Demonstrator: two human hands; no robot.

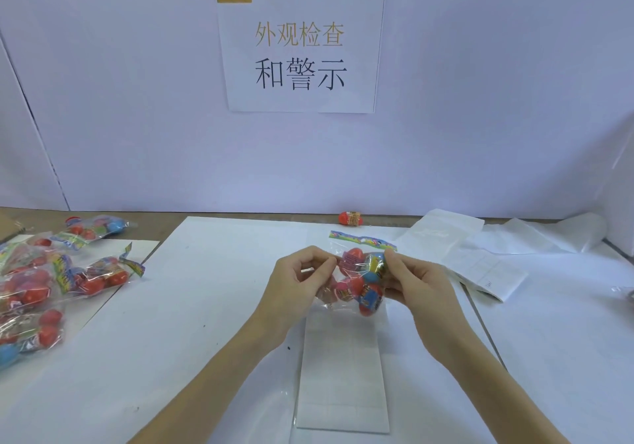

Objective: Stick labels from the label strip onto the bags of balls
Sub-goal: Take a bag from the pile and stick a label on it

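Observation:
A clear bag of red and blue balls (360,279) with a colourful header card is held up over the table centre between both hands. My left hand (298,282) pinches its left side with thumb and fingertips. My right hand (415,282) grips the bag's right side, fingers curled round it. A white label strip (343,375) lies flat on the table right below the bag. More white label strips (480,265) lie to the right.
Several filled bags of balls (51,279) are piled at the left on white paper. One loose red ball (350,218) sits by the back wall. A paper sign (302,49) hangs on the wall. Crumpled white backing paper (566,234) lies at the far right.

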